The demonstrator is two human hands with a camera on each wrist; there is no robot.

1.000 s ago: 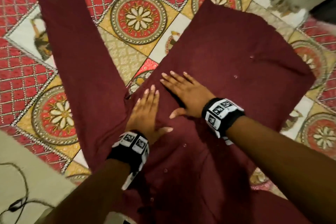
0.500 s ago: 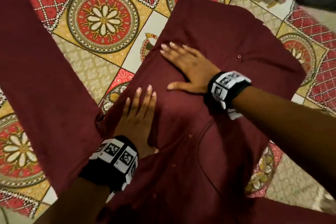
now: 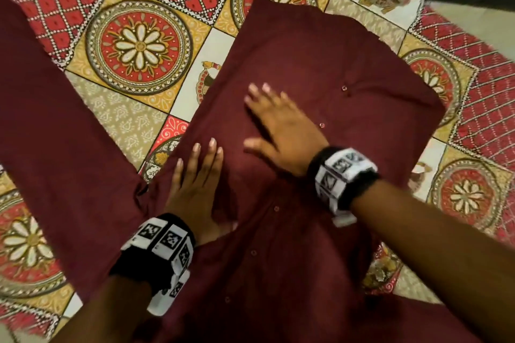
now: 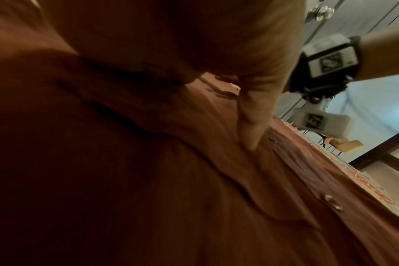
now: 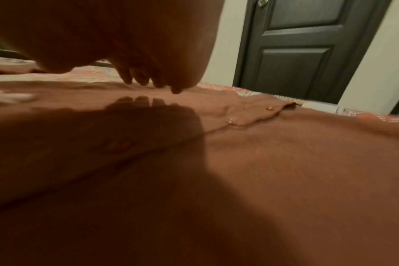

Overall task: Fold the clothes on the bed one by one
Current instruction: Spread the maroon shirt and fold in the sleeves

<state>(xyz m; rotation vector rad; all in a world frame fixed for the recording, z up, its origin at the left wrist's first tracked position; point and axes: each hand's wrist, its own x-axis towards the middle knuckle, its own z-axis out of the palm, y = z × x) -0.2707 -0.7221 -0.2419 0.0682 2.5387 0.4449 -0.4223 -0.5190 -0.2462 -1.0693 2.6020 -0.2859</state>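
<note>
A maroon buttoned shirt [image 3: 320, 64] lies spread on the patterned bedsheet [image 3: 139, 44], its right side folded over the front. One long sleeve [image 3: 55, 133] stretches away to the left. My left hand [image 3: 195, 184] lies flat on the shirt near the armpit, fingers straight. My right hand [image 3: 278, 131] is spread flat over the shirt's middle, just left of the button line. In the right wrist view the right hand's fingertips [image 5: 146, 81] hover just above the cloth [image 5: 285, 153]. In the left wrist view the left hand's thumb [image 4: 251, 126] presses into the fabric [image 4: 194, 198].
The bedsheet's red and yellow flower medallions [image 3: 462, 195] show around the shirt. A dark door [image 5: 307, 45] stands beyond the bed's far edge. A yellow chair [image 4: 344, 145] is seen past the bed in the left wrist view.
Both hands have stayed flat on the shirt while the right hand slid a little up and across the front. The view shifted, so the sleeve sits further left.
</note>
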